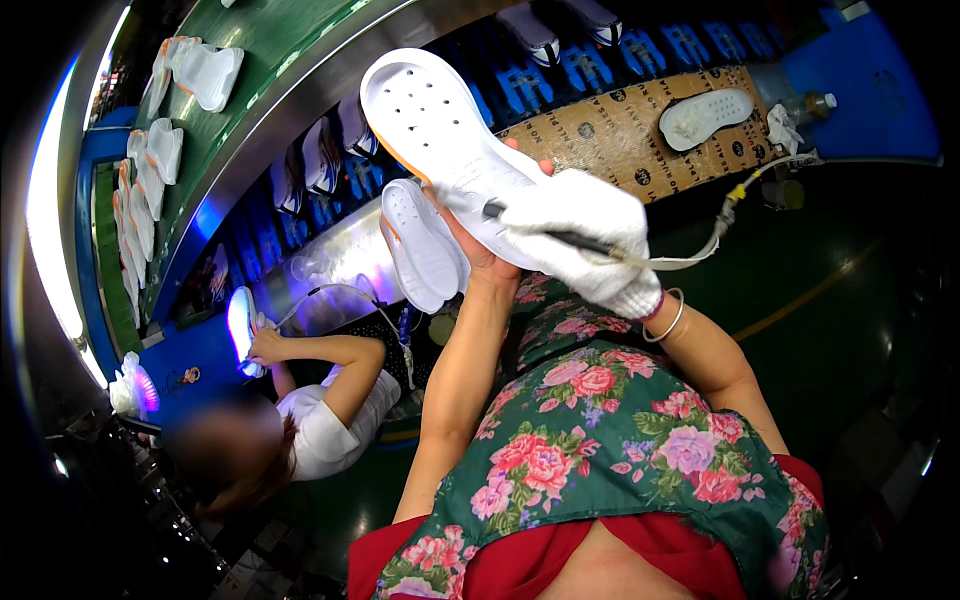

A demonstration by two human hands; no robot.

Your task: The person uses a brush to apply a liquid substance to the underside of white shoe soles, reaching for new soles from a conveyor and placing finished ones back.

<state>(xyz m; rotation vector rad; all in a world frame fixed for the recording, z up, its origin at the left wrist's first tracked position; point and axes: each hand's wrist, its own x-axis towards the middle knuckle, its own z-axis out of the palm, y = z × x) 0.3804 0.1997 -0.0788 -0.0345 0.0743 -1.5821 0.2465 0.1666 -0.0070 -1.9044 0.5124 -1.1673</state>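
A white shoe sole (425,115) with an orange edge and small holes in its heel is held up in front of me. My bare left hand (484,250) grips it from beneath, fingertips showing past its far edge. My right hand (595,235), in a white knitted glove, is closed around a dark-handled brush (575,241). The brush's tip is at the sole's inner surface. A pale tube (700,258) runs from beside the glove toward the right. Close to my left wrist is another white sole (422,248) with orange on its edge.
One more sole (706,119) lies on printed brown cardboard (600,140). Behind stands a rack of blue holders (585,68) with several shoe uppers (320,160). A green conveyor (270,35) carries several soles. At lower left, a co-worker (335,420) holds a sole.
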